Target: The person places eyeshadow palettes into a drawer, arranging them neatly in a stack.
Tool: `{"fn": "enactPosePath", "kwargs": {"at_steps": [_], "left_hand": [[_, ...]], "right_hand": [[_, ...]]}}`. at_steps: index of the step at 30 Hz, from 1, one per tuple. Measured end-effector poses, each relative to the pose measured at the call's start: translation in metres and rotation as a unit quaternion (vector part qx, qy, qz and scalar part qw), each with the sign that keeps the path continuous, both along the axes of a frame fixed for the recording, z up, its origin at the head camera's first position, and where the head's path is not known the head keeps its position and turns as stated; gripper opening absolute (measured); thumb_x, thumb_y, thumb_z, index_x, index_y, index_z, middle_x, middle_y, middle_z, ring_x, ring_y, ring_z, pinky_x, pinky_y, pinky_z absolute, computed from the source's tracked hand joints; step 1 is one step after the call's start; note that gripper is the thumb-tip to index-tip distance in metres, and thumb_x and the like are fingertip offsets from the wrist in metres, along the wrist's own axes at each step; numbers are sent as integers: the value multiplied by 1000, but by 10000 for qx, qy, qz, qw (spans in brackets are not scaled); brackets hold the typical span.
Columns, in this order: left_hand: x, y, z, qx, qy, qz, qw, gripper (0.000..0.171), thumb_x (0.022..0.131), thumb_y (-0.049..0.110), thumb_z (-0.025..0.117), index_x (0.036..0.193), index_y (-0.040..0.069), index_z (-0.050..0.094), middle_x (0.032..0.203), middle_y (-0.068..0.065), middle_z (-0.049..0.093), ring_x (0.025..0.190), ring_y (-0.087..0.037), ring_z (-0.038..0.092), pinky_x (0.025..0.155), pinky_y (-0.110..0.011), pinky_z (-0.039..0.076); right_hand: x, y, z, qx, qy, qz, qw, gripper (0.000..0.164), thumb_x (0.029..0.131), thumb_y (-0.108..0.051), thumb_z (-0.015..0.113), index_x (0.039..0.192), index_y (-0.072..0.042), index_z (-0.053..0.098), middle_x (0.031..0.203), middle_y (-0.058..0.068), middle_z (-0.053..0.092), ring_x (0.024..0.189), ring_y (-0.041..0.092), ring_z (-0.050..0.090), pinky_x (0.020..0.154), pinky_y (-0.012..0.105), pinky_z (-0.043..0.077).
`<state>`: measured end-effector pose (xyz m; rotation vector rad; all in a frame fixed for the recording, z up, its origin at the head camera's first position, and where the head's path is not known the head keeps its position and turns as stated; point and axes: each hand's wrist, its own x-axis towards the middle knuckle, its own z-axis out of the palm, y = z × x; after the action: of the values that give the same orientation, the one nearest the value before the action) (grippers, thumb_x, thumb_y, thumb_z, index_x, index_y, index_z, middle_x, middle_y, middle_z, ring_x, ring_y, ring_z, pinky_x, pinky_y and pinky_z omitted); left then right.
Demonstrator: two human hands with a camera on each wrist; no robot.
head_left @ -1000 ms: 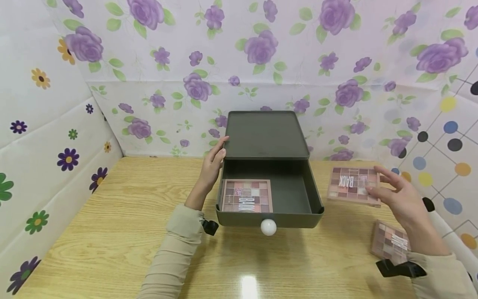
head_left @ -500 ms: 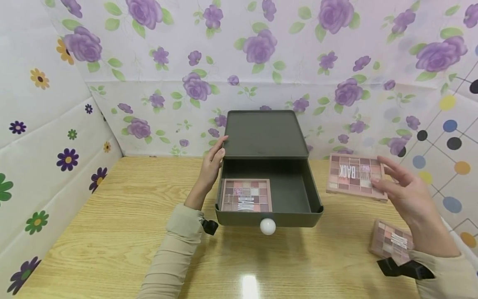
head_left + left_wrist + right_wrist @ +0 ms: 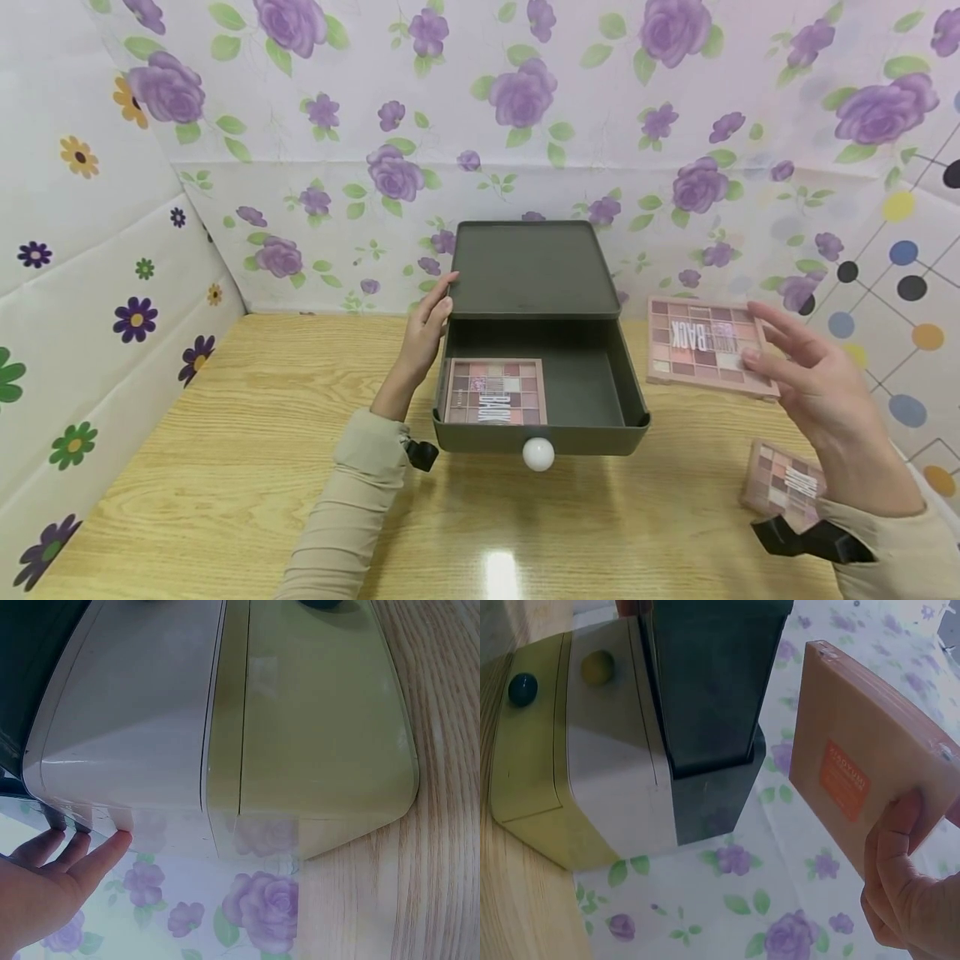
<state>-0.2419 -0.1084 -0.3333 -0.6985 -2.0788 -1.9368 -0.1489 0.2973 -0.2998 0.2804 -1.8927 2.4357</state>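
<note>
My right hand [image 3: 825, 392] pinches a pink eyeshadow palette [image 3: 701, 346] by its right edge, in the air to the right of the drawer unit. The right wrist view shows the palette's plain back [image 3: 855, 742] with an orange label. The top drawer [image 3: 542, 442] of a dark grey-green box is pulled out, its white knob [image 3: 538, 455] facing me. A second palette [image 3: 495, 392] lies in the drawer's left half. My left hand [image 3: 420, 350] rests its extended fingers against the unit's left side, near the top; the left wrist view shows these fingertips [image 3: 120, 838] at the side wall.
Another palette [image 3: 783, 483] lies on the wooden table [image 3: 225, 433] beneath my right wrist, partly covered by it. Below the top tier, the unit has a white tier [image 3: 615, 750] and a yellow tier [image 3: 529, 757], both shut. Flowered cloth [image 3: 337, 100] stands behind the table.
The palette in my right hand has risen and come slightly left, its face tipping more toward the camera. My left hand and the drawer have stayed put.
</note>
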Motion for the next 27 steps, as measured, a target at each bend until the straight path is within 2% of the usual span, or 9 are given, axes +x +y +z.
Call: {"fn": "enactPosePath", "kwargs": {"at_steps": [4,6,8,11,16,23,27], "left_hand": [[0,0,0,-11,31,16,10000,48,94,13,33,139,-4,32,147,-21,19,116,-22,32,77,-36,38],[0,0,0,-7,43,9,10000,48,94,13,33,139,-5,32,147,-21,19,101,-20,37,69,-31,36],[0,0,0,24,40,-25,10000,48,94,13,33,139,-5,32,147,-21,19,87,-18,37,64,-31,32],[0,-1,-1,39,36,-47,10000,48,94,13,33,139,-4,32,147,-20,19,83,-18,35,61,-31,29],[-1,0,-1,54,13,-15,10000,48,94,13,33,139,-3,32,148,-18,19,110,-19,33,69,-30,34],[-2,0,-2,185,-15,-151,9997,49,94,12,32,139,-5,30,148,-19,16,130,-23,22,84,-37,35],[-3,-1,-3,219,-24,-178,9996,48,94,12,32,139,-5,30,148,-19,17,133,-25,20,88,-40,35]], "right_hand": [[0,-6,2,-119,139,314,9993,55,87,13,46,135,-12,45,121,4,47,93,16,61,70,27,51],[-1,-9,2,-273,232,529,9980,55,87,14,44,135,-11,45,123,5,46,93,17,61,70,28,51],[-1,-13,3,-413,280,684,9964,55,87,16,43,135,-10,45,123,6,46,94,18,61,71,29,51],[0,-19,5,-450,247,674,9964,55,86,16,44,134,-11,46,124,6,45,94,18,61,71,29,51],[1,-33,8,-454,232,657,9965,56,85,16,45,134,-12,47,124,7,42,94,17,61,71,28,51],[2,-51,10,-274,328,870,9953,57,86,15,46,135,-14,46,125,10,35,91,18,61,68,27,51],[1,-62,13,3,392,923,9950,57,86,13,47,137,-12,42,124,13,34,88,18,62,66,27,52]]}}
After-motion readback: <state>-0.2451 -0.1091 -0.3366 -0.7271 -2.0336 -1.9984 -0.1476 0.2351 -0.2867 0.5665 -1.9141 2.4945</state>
